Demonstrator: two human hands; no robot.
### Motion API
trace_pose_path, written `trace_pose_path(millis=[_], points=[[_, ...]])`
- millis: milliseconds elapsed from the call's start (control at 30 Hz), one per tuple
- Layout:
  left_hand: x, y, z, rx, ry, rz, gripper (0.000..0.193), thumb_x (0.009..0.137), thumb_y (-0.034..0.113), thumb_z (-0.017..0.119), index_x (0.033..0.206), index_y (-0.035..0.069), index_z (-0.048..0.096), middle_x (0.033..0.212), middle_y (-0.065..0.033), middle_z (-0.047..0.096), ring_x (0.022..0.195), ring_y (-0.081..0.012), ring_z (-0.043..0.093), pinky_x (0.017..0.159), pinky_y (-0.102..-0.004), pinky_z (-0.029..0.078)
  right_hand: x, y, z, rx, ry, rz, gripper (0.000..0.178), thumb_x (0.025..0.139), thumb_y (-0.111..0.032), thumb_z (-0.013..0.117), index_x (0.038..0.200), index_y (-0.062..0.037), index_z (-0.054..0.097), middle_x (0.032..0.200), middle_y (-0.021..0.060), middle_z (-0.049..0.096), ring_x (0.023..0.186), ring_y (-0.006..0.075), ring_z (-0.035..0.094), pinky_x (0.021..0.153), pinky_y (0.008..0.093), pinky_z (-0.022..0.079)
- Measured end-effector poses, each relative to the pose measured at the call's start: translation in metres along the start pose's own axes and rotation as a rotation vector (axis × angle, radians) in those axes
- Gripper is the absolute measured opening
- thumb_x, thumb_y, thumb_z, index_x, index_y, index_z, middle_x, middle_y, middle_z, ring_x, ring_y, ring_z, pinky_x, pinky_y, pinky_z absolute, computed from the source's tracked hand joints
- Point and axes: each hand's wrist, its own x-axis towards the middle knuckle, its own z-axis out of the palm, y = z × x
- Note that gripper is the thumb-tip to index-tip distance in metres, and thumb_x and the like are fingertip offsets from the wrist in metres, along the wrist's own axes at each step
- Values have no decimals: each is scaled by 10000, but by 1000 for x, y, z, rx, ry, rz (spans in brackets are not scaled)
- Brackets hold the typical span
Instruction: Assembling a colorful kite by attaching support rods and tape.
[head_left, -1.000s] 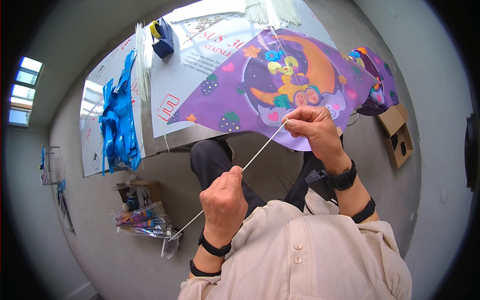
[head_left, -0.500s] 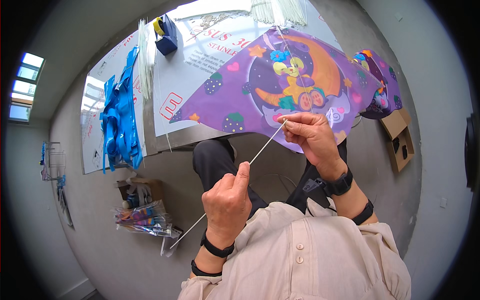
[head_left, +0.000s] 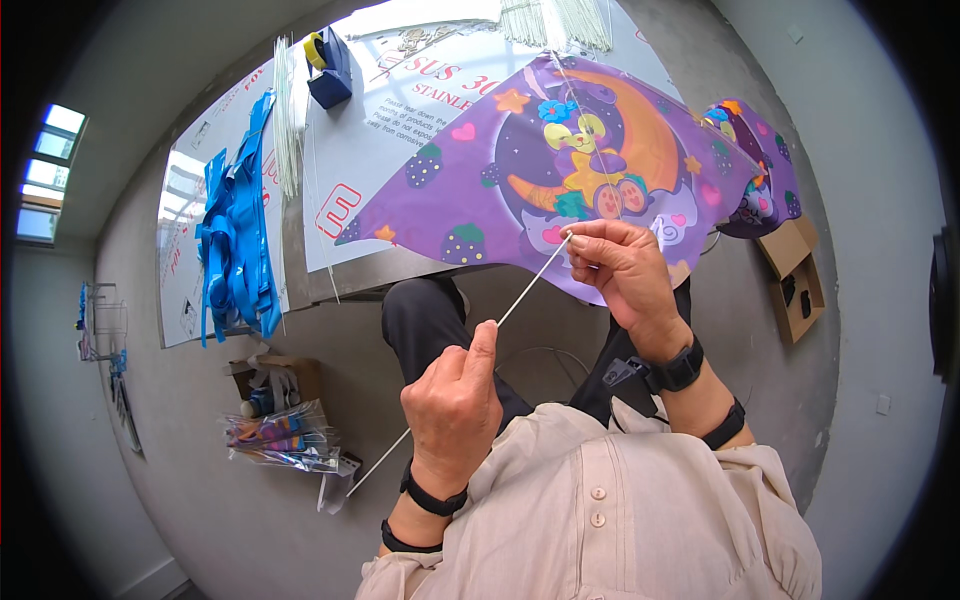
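A thin white rod [head_left: 533,283] slants up and to the right between my two hands, in front of my lap. My left hand [head_left: 455,405] is closed round its middle, thumb laid along it, and the lower end sticks out below the fist. The fingertips of my right hand [head_left: 622,275] pinch the rod's upper end. Just beyond them a purple kite sheet [head_left: 420,215] with a cartoon animal and an orange moon lies over the table's near edge. A thin string or rod runs down the sheet's middle.
On the table [head_left: 345,150] lie blue strips [head_left: 235,240], a bundle of white rods [head_left: 288,130] and a blue tape dispenser [head_left: 328,75]. More rods [head_left: 555,22] lie at the far edge. An open cardboard box [head_left: 793,280] stands right; bagged items [head_left: 285,437] sit lower left.
Both hands keep their grip on the rod and have hardly moved. The rod's lower end sits slightly further right and higher. The whole view has shifted a little.
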Motion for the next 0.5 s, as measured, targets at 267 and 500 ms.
trace_pose_path(millis=[267,500], points=[[-1,-1,2,23,-1,-3,405,721,-93,609,1099,51,637,622,-87,509,504,-228,518,471,-329,406,-1,0,3,-25,7,-18,92,824,-36,638,893,11,676,735,18,622,594,61,514,567,198,448],[-2,-1,1,24,-7,-2,407,722,-92,610,1102,52,636,621,-89,506,503,-227,516,468,-329,402,-3,-1,4,-14,24,-21,89,823,-37,637,892,5,676,725,9,614,594,56,512,571,197,446]])
